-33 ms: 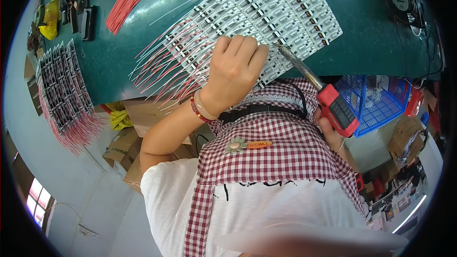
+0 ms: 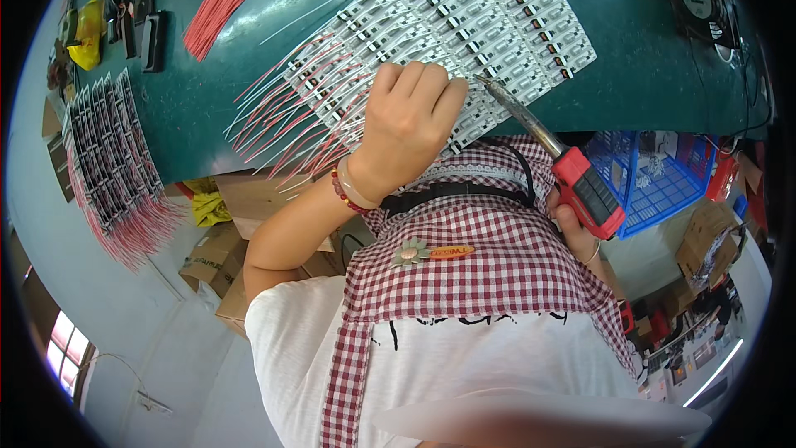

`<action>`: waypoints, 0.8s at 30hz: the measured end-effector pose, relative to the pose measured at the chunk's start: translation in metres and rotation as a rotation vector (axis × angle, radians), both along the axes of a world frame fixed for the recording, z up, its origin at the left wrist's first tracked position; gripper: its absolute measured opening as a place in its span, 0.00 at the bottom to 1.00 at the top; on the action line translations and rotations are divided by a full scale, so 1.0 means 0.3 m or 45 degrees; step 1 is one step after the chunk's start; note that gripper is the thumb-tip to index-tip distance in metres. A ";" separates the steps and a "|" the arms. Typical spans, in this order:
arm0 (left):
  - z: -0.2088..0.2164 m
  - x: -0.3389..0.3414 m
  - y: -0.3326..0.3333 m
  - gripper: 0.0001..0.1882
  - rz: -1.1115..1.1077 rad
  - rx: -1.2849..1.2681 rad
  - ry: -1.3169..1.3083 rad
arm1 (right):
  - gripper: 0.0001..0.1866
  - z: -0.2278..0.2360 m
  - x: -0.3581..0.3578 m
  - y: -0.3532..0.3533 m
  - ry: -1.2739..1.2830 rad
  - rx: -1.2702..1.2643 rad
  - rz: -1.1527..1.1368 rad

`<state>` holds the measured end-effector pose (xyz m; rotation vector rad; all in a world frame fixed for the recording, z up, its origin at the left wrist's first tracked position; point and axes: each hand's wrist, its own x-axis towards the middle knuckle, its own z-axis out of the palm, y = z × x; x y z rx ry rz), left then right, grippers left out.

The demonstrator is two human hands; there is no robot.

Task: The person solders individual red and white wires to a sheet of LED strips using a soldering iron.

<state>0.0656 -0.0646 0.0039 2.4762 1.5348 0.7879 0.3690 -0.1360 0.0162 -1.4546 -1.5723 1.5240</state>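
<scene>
A large panel of small white circuit boards (image 2: pixel 514 29) lies slanted on the green table, with red and white wires (image 2: pixel 282 129) fanning out from its left side. Over the panel's near middle rests my left hand (image 2: pixel 413 108), fingers curled closed and knuckles up; whatever they pinch is hidden beneath them. My right hand (image 2: pixel 574 231) grips the red and black handle of a soldering iron (image 2: pixel 590 191), partly hidden behind that handle. The iron's metal tip points up and left, reaching the boards just right of my left fingers.
A bundle of red wires (image 2: pixel 220 8) lies at the table's far left. Wired boards (image 2: pixel 116 149) hang over the left edge. A black fan (image 2: pixel 701 0) stands at the far right. Below the table edge are a blue plastic basket (image 2: pixel 663 199) and cardboard boxes (image 2: pixel 214 257).
</scene>
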 end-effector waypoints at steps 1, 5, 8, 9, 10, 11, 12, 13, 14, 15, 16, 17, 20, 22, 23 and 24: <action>-0.001 -0.001 0.001 0.10 0.001 0.000 -0.019 | 0.14 0.001 0.000 0.001 -0.016 0.016 0.020; 0.004 -0.001 0.001 0.10 0.007 0.002 -0.051 | 0.14 -0.005 0.012 -0.003 -0.022 0.047 0.021; 0.013 0.001 0.008 0.08 0.047 0.009 -0.061 | 0.14 -0.004 0.011 -0.001 -0.020 0.066 0.020; 0.010 0.002 0.012 0.08 0.031 0.010 -0.050 | 0.14 -0.007 0.013 -0.005 -0.027 0.067 0.011; 0.009 0.003 0.014 0.09 0.015 0.011 -0.039 | 0.14 -0.011 0.015 -0.008 -0.034 0.068 0.001; 0.010 0.003 0.015 0.09 0.015 0.010 -0.039 | 0.14 -0.012 0.018 -0.009 -0.034 0.067 0.000; 0.011 0.003 0.015 0.09 0.021 0.001 -0.020 | 0.15 -0.014 0.022 -0.010 -0.031 0.026 0.011; 0.013 0.003 0.016 0.09 0.027 -0.007 -0.001 | 0.15 -0.015 0.023 -0.011 -0.028 -0.015 0.021; 0.013 0.003 0.016 0.09 0.025 -0.008 -0.001 | 0.15 -0.017 0.022 -0.012 -0.028 -0.016 0.020; 0.013 0.003 0.017 0.09 0.025 -0.009 0.000 | 0.15 -0.019 0.020 -0.014 -0.029 0.006 0.018; 0.013 0.004 0.017 0.09 0.026 -0.011 0.001 | 0.15 -0.020 0.019 -0.015 -0.029 0.028 0.016; 0.013 0.007 0.015 0.09 0.025 -0.012 0.001 | 0.15 -0.021 0.021 -0.015 -0.029 0.027 0.015; 0.011 0.011 0.010 0.09 0.030 0.002 -0.013 | 0.14 -0.023 0.024 -0.014 -0.078 0.107 0.057; 0.008 0.006 0.011 0.10 0.025 -0.023 0.013 | 0.12 -0.024 0.021 -0.013 -0.083 0.102 0.055; 0.011 0.008 0.011 0.10 0.026 -0.024 0.013 | 0.12 -0.026 0.023 -0.013 -0.083 0.101 0.057; 0.014 0.012 0.010 0.10 0.029 -0.031 0.022 | 0.11 -0.030 0.026 -0.014 -0.142 0.133 0.086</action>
